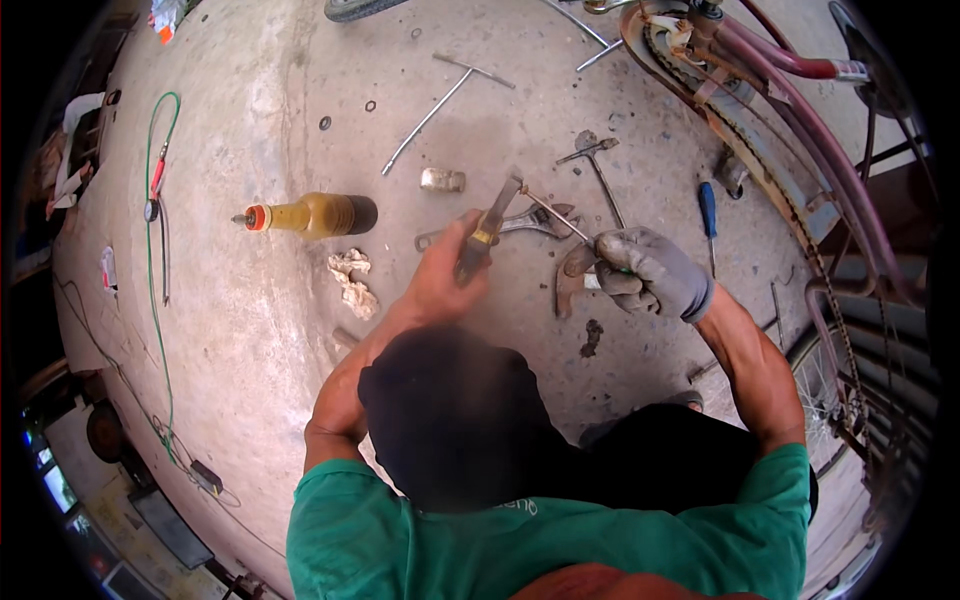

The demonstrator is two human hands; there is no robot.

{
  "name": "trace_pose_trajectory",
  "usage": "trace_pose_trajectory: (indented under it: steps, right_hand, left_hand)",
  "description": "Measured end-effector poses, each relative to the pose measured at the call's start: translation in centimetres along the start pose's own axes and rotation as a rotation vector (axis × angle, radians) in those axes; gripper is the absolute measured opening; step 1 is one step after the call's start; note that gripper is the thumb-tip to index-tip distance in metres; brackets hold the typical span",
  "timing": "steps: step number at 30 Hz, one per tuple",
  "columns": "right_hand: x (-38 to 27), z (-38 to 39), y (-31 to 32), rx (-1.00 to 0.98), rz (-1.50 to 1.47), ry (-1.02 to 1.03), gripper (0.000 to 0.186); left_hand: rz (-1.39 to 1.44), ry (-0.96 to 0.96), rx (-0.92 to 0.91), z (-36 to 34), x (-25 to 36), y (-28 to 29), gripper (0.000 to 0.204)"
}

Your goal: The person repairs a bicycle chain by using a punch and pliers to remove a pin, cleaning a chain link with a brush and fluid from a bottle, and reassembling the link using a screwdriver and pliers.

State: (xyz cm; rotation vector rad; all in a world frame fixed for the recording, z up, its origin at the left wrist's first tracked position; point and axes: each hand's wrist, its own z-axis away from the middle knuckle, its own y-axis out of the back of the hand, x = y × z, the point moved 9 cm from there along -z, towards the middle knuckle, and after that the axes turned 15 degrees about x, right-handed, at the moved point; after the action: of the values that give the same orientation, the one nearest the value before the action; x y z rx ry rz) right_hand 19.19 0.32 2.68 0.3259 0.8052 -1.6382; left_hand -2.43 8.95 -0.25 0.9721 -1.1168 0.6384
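My bare left hand (448, 265) is wrapped round a blurred tool with a dark handle, a yellow band and a flat metal end (502, 200). In a grey work glove, my right hand (648, 270) grips a thin metal rod (555, 215) that slants up to the left. Its far tip lies close to the flat tool's end; whether they touch I cannot tell. Under both lies an adjustable wrench (540, 222) on the concrete floor. A rusty hammer head (572, 285) rests beside the gloved hand. A little green shows between the gloved fingers.
A bicycle frame (800, 130) with its chain fills the right. T-handle wrenches (430, 120), a small metal cylinder (443, 180) and a blue-handled screwdriver (708, 212) lie around. On the left are a yellowish bottle (310, 215), crumpled rag (352, 283) and green hose (150, 250).
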Motion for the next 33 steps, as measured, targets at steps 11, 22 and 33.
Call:
trace_pose_trajectory:
  steps: [11,22,33]
  right_hand:
    - [1.2,0.0,-1.5,-0.304,-0.524,-0.078,0.054]
    - [-1.1,-1.4,1.5,0.198,0.325,0.349,0.043]
    - [-1.4,-1.1,1.4,0.233,-0.141,0.103,0.047]
  left_hand:
    - [0.09,-0.044,-0.007,-1.1,-0.1,0.3,0.07]
    - [0.056,0.092,-0.027,-1.0,-0.5,-1.0,0.066]
    - [0.262,0.308,-0.026,-0.4,-4.1,-3.2,0.063]
